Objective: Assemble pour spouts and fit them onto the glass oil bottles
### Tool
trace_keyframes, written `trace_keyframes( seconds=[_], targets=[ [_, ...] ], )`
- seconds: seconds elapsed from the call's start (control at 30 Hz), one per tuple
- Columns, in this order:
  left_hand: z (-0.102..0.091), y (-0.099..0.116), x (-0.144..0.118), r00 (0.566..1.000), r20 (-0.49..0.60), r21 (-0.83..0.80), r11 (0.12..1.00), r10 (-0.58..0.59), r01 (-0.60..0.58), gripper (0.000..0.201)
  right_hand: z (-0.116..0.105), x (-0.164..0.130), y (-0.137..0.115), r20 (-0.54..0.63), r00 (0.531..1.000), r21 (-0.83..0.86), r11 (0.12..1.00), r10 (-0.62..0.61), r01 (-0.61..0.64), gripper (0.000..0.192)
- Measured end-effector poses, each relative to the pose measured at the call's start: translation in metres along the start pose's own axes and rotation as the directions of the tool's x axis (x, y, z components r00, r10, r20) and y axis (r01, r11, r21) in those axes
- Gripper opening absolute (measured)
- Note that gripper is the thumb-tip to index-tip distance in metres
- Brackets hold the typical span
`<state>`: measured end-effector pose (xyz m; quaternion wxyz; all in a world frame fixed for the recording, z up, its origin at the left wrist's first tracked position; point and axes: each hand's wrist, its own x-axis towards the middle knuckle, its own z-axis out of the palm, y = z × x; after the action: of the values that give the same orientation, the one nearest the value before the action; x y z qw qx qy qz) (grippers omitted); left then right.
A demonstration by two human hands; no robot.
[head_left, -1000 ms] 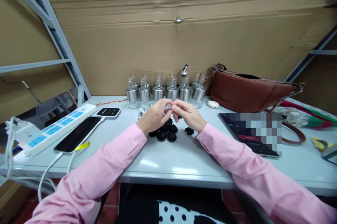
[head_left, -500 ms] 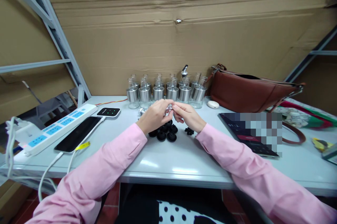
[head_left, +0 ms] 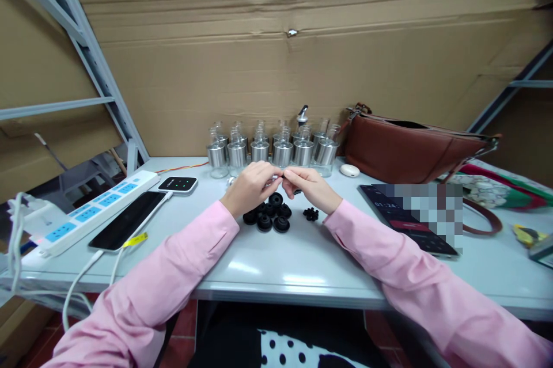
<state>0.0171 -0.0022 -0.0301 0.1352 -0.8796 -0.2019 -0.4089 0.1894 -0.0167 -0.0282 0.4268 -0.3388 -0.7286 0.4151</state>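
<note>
My left hand (head_left: 256, 182) is closed in a pinch around a small silver metal part (head_left: 275, 177), mostly hidden by the fingers. Fingertips nearly meeting it, my right hand (head_left: 309, 185) pinches a small black piece (head_left: 283, 177) against the end of that part. Below the hands lie several round black ribbed stoppers (head_left: 264, 222) in a cluster. A little pile of tiny black pieces (head_left: 310, 214) sits near the right wrist. Behind my left hand, more silver parts (head_left: 230, 181) show only in part.
Several glass bottles with steel sleeves (head_left: 283, 154) stand in rows at the back; one carries a pourer (head_left: 303, 115). At right are a brown bag (head_left: 410, 149), a white case (head_left: 349, 170) and a tablet (head_left: 389, 212). A phone (head_left: 129, 221) and power strip (head_left: 95, 212) lie left.
A black piece now shows at my right fingertips, against the silver part. My left fingers cover more of the silver part. Both hands have shifted only slightly.
</note>
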Motion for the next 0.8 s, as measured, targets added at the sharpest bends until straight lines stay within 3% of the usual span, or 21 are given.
trace_keyframes(
  seconds=[0.43,0.67,0.8],
  targets=[
    [-0.0005,0.0026,-0.0008,0.999,-0.025,0.036,0.999,0.021,-0.020,0.019,-0.0030,0.0009,0.0007,-0.001,1.000,-0.092,0.996,-0.008,0.008,0.051],
    [0.0003,0.0009,-0.0015,1.000,-0.016,0.038,0.999,0.013,-0.013,0.018,-0.0006,0.0010,0.0035,-0.064,0.997,0.019,0.999,0.047,-0.046,0.043],
    [0.0007,0.0003,-0.0015,1.000,0.010,0.047,0.999,-0.003,0.003,0.019,0.0004,0.0019,0.0053,-0.043,0.997,0.029,0.998,0.058,-0.056,0.044]
  ],
)
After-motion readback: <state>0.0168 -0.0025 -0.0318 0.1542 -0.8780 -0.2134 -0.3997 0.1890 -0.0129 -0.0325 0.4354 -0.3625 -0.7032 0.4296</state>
